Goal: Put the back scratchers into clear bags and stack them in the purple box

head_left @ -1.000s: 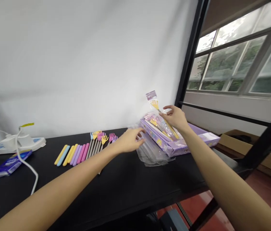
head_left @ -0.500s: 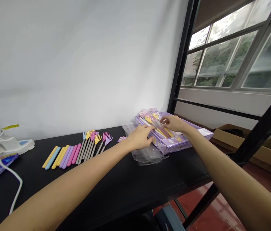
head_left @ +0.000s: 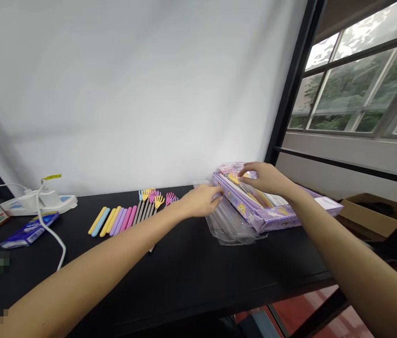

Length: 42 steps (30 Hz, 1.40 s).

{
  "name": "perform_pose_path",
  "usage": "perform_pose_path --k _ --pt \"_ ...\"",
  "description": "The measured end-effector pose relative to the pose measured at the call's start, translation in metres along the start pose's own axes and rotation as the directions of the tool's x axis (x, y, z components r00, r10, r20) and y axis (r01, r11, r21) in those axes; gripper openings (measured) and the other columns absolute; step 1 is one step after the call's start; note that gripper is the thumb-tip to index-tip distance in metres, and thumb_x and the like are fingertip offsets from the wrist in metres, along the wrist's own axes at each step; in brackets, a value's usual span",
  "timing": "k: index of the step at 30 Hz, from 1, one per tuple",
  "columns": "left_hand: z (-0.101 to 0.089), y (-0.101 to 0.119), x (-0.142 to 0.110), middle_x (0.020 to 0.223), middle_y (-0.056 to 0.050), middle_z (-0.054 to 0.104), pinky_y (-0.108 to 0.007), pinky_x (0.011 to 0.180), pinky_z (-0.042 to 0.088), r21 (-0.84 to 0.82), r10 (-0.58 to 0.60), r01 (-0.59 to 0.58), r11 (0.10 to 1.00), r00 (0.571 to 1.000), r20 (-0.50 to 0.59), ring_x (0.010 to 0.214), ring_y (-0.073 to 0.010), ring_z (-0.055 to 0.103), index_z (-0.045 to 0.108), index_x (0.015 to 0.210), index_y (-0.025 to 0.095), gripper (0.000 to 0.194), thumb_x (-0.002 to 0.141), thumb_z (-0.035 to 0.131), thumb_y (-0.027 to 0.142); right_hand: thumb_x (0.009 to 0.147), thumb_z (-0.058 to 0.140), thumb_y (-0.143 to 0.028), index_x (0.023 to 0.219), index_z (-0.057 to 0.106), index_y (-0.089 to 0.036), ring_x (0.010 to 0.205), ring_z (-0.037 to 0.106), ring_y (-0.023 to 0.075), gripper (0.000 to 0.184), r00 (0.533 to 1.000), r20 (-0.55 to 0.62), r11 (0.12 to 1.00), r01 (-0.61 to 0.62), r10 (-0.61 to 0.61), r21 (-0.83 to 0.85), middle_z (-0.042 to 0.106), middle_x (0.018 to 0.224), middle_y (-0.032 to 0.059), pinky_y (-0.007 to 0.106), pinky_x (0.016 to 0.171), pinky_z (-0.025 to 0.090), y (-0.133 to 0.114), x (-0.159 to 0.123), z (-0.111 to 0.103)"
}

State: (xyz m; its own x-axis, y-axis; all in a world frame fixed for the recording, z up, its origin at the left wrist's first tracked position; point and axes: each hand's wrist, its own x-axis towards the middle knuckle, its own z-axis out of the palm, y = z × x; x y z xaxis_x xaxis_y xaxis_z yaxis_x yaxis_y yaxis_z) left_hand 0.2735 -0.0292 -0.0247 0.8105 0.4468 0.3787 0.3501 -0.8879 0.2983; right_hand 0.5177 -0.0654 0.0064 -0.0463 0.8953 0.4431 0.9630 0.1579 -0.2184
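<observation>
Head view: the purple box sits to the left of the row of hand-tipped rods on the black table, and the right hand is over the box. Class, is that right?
No: the head view shows the purple box to the right of the row of hand-tipped rods, not the left. The right hand is over the box, as stated.

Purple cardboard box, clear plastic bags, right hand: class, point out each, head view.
Purple cardboard box (head_left: 276, 218): head view, front wall.
Clear plastic bags (head_left: 228, 226): head view, pile's middle.
Right hand (head_left: 265, 179): head view, back of hand.
</observation>
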Motion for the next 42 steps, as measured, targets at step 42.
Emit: perform_pose_path --k 42 --pt "-0.095 -0.081 -0.175 0.09 -0.015 0.073 -0.035 0.069 0.052 0.467 -0.74 0.681 0.564 0.668 -0.082 0.085 -0.0303 0.071 0.073 0.078 0.018 0.017 0.076 0.057 0.024 0.076 0.053 -0.016 0.087 0.065 -0.016 0.047 0.052 0.009 0.017 0.966 0.251 0.697 -0.141 -0.057 0.703 0.058 0.058 -0.0023 0.02 0.046 0.038 -0.19 0.0 0.093"
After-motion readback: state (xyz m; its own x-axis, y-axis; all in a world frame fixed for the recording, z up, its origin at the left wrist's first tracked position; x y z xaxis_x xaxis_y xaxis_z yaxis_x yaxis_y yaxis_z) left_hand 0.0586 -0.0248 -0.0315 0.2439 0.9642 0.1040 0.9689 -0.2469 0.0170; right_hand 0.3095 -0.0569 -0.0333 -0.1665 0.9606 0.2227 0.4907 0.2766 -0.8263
